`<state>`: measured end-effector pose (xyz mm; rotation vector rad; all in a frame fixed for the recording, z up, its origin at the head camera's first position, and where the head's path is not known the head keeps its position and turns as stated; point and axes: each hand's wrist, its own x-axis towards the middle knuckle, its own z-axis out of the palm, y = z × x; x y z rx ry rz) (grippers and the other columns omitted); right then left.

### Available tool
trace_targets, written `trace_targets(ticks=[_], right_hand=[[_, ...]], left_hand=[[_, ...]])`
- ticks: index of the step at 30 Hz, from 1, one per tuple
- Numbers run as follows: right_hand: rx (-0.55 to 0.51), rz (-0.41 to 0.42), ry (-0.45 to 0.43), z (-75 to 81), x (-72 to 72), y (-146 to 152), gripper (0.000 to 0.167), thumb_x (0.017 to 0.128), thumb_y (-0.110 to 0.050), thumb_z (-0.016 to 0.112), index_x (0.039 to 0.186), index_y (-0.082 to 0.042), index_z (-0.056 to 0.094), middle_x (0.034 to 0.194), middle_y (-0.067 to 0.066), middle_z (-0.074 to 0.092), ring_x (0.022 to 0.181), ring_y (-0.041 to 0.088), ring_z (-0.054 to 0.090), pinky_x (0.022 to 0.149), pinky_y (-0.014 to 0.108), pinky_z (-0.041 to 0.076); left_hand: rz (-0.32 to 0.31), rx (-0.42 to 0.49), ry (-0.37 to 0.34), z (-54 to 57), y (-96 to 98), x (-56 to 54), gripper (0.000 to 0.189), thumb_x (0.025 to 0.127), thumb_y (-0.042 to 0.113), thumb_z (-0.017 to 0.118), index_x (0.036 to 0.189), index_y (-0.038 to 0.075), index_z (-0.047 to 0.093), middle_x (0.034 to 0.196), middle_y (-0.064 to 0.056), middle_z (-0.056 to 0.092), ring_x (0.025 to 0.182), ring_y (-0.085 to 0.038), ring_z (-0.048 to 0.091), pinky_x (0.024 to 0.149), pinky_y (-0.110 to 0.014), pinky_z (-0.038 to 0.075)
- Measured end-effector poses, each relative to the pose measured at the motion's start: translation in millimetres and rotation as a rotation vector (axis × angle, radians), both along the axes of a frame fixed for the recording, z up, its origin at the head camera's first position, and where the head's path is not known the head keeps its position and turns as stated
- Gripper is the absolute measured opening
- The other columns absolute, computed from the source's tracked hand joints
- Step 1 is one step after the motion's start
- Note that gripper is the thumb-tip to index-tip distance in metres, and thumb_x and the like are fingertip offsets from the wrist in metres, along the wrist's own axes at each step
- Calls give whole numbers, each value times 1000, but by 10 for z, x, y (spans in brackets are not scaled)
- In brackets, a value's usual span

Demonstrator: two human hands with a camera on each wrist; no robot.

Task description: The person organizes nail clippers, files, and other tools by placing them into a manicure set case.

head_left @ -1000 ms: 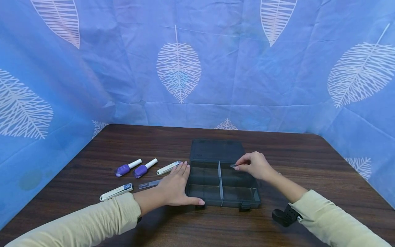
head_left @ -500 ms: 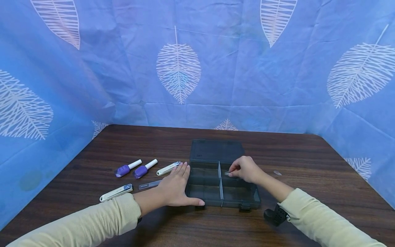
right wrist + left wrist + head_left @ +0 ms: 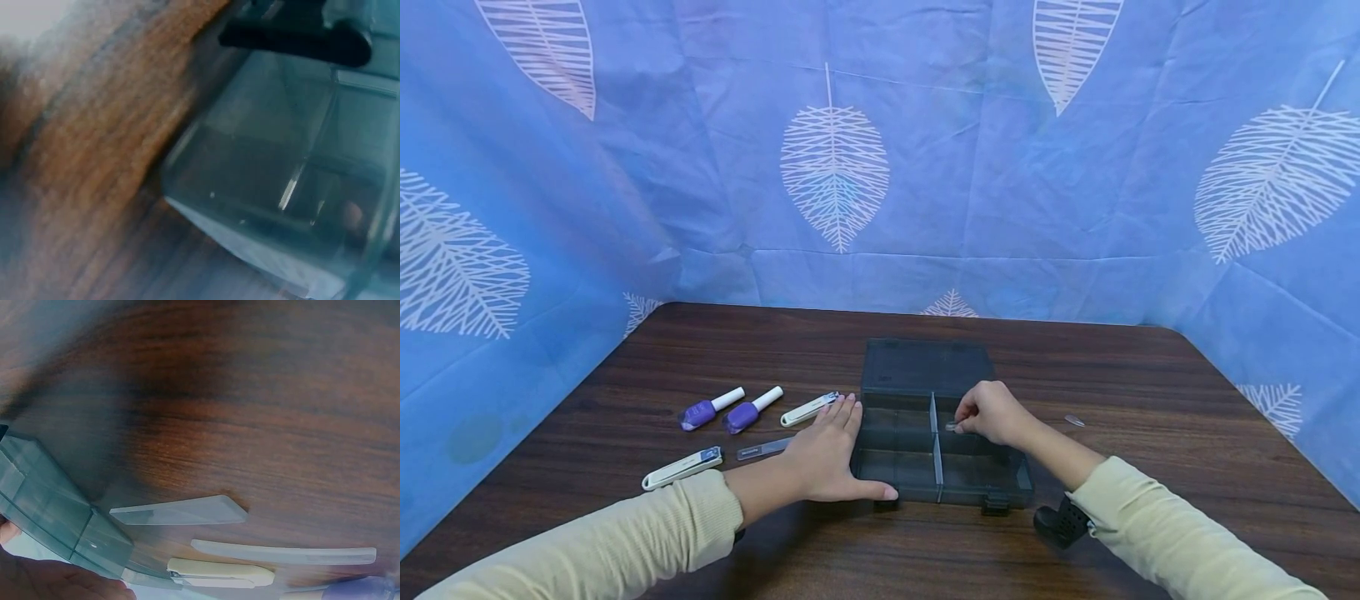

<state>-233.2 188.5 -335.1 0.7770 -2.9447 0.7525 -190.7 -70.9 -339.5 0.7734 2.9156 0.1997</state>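
A dark see-through organizer box (image 3: 902,483) lies with its lid (image 3: 928,364) folded back and dividers (image 3: 936,446) between its compartments. My left hand (image 3: 831,450) rests against its left side, fingers straight and thumb along the front edge; part of that hand (image 3: 62,578) shows in the left wrist view. At the back right compartment, my right hand (image 3: 996,412) pinches a small clear piece (image 3: 951,427), its exact kind too small to tell. Another clear oval piece (image 3: 1074,420) lies on the table to the right. The right wrist view shows the box (image 3: 250,162) from outside.
Left of the box lie two purple nail polish bottles (image 3: 698,413), a nail clipper (image 3: 808,408), another nail clipper (image 3: 682,468) and a translucent nail file (image 3: 762,449). Two translucent strips (image 3: 284,552) show in the left wrist view. A patterned blue cloth (image 3: 910,183) surrounds the table (image 3: 790,333).
My right hand has moved left and lower into the back right compartment with the clear piece, uncovering the other clear piece on the table. My left hand has stayed in place.
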Motion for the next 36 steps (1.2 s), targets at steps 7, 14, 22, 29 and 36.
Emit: trace_targets(ticks=[7, 14, 22, 29, 36], right_hand=[[-45, -30, -18, 38, 16, 74, 10, 83, -4, 66, 88, 2, 72, 79, 9, 69, 65, 9, 57, 56, 22, 46], [-86, -88, 119, 117, 88, 190, 13, 83, -8, 66, 92, 0, 71, 81, 7, 65, 67, 10, 52, 57, 23, 43], [-143, -151, 255, 67, 146, 368, 16, 82, -8, 69, 95, 1, 71, 79, 4, 64, 65, 7, 48, 57, 23, 43], [-135, -233, 315, 5, 193, 544, 18, 80, -9, 71, 96, -1, 71, 83, 4, 66, 66, 6, 45, 56, 22, 41], [-128, -299, 318, -52, 266, 778, 20, 80, -12, 71, 97, 0, 71, 84, 7, 66, 63, 3, 43, 54, 23, 38]], left_hand=[[-4, 5, 1, -9, 2, -1, 112, 72, 76, 53, 145, -3, 21, 153, -20, 18, 143, -32, 17, 115, -44, 21], [-6, 3, 7, -6, -2, -2, 112, 72, 76, 52, 145, -3, 21, 153, -20, 18, 143, -32, 16, 115, -44, 20], [-9, 11, 14, -18, -9, 2, 112, 72, 76, 53, 145, -3, 21, 153, -21, 19, 142, -33, 17, 115, -45, 20], [-4, 21, 7, -28, -14, -1, 113, 72, 76, 53, 145, -3, 20, 153, -20, 18, 143, -33, 17, 115, -45, 20], [2, 23, 3, -39, -14, -9, 114, 71, 77, 53, 146, -2, 20, 153, -20, 18, 143, -33, 17, 115, -45, 20]])
